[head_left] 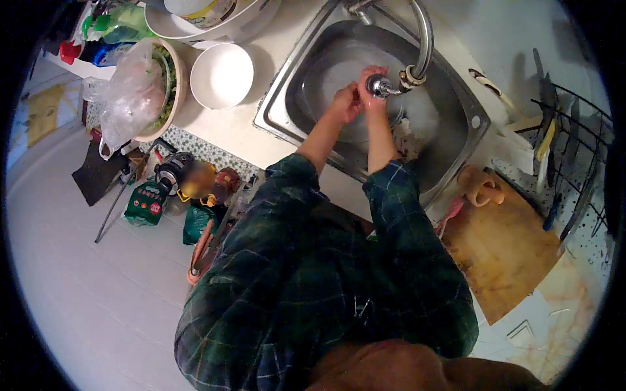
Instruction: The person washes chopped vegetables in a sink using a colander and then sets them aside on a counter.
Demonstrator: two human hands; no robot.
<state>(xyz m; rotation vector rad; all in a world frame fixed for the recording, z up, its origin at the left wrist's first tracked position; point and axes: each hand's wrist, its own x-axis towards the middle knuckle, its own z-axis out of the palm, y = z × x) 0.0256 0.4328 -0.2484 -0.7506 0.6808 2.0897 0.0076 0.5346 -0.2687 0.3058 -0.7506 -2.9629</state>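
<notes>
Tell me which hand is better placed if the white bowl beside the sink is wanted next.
Probably the left hand: it is nearer the white bowl; the right hand is farther across, partly behind the tap nozzle.

Left arm (306, 156): extended forward, forearm bare, slanting inward to right. Right arm (381, 140): extended forward, forearm bare, nearly straight ahead. Forearms converging, uncrossed; hands lower than shoulders. Right grip (373, 101): bare hand, middle partly hidden, closure unclear. Left grip (349, 102): bare hand, fingers bent, drawn close against left side of right grip; exact contact unclear.
</notes>
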